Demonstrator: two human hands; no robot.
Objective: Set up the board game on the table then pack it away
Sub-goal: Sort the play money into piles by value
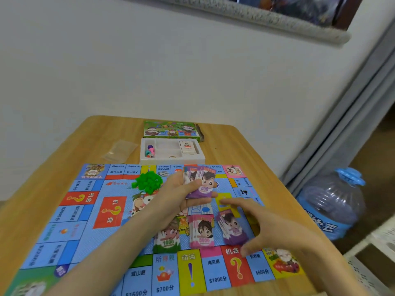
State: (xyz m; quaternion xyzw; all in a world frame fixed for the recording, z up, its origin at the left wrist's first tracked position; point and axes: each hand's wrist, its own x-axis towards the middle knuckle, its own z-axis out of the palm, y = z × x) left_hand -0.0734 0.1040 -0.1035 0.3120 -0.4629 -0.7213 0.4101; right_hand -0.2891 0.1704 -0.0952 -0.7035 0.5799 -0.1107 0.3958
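Three piles of play money lie in a row on the board (89, 210), in its near half: a green 1000 pile (167, 240), a pink 5000 pile (203, 233) and a purple 500 pile (232, 229), just beside one another. The left hand (177, 195) holds a loose fan of notes (202, 182) above the board's middle, fingers and thumb clenched round it, a purple 500 on top. The right hand (269, 227) hovers with its fingers spread and released, grasping nothing, just right of the purple pile.

The likeliest slip, I judge, is the fan. It is gripped at its lower end only, so notes could slide out and scatter over the sorted piles, mixing the values. The right hand could also brush the purple pile, which sits skewed, and spread it. The board looks like a thin sheet, so a dragged wrist could shift it along with the heap of green houses (147, 182) on its far part.

Open board lies left of the green pile. The board's right edge runs close to the right edge of the surface (245, 146), and a water bottle (331, 206) stands on the floor beyond, so notes pushed that way could go over. The far side is taken up by the white tray (149, 160), the box (171, 129) and a plastic bag (119, 150).
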